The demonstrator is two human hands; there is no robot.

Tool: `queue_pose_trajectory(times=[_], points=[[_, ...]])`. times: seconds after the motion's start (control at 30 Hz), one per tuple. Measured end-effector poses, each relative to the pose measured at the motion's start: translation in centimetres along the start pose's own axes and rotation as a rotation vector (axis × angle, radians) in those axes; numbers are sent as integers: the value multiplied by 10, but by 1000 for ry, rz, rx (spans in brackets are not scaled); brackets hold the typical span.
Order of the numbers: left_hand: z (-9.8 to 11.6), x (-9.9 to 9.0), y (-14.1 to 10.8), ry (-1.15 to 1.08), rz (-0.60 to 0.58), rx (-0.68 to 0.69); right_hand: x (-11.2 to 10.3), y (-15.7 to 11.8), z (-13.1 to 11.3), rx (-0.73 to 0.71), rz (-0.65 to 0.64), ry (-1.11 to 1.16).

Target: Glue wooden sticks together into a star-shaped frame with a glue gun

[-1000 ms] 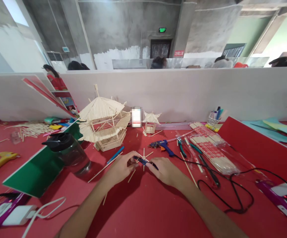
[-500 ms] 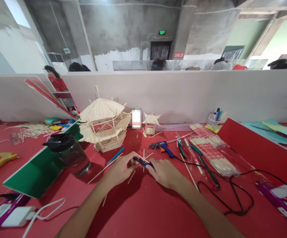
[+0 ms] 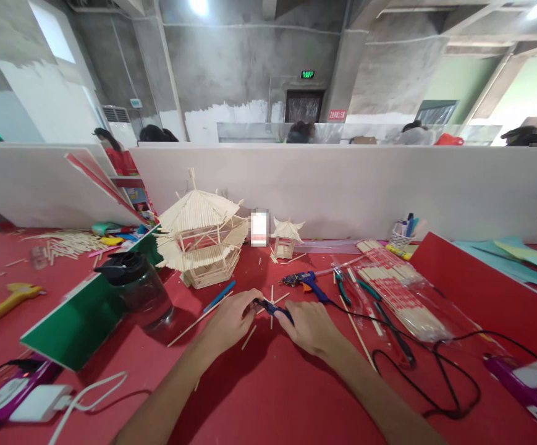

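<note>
My right hand (image 3: 312, 324) is closed on a small dark blue tool (image 3: 275, 310), which looks like cutters. At the tool's other end, my left hand (image 3: 235, 315) has its fingers pinched together; what they hold is too small to make out. Just beyond and partly behind the tool lies a star of thin wooden sticks (image 3: 272, 296) on the red table. A short loose stick (image 3: 248, 337) rests by my left hand. Further back stand a large stick pavilion (image 3: 201, 241) and a tiny one (image 3: 287, 238).
A blue glue gun (image 3: 308, 283) lies behind my right hand, its black cable running right. Bagged sticks (image 3: 402, 296) and pliers (image 3: 395, 337) are at the right. On the left are a dark bottle (image 3: 141, 293) and a green board (image 3: 76, 324).
The view has tilted up slightly, so the table items appear lower and further right. Both hands stay around the blue tool, with little other movement.
</note>
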State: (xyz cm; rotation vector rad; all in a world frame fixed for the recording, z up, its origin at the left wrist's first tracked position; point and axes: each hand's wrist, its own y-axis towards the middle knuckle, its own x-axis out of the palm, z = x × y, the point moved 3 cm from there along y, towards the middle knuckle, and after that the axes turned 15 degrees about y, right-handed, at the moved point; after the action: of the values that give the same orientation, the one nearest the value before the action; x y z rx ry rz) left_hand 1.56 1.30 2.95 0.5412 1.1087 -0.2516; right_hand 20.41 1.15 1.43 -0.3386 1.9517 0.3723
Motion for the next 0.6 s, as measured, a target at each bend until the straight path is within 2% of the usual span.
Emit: queue_pose_trajectory(times=[0.13, 0.3, 0.6], points=[[-2, 1, 0, 7, 4, -9, 0, 0, 3, -7, 21, 9], [-6, 2, 2, -25, -38, -57, 2, -3, 7, -49, -23, 84], [-9, -2, 2, -51, -7, -99, -4, -8, 6, -62, -47, 169]])
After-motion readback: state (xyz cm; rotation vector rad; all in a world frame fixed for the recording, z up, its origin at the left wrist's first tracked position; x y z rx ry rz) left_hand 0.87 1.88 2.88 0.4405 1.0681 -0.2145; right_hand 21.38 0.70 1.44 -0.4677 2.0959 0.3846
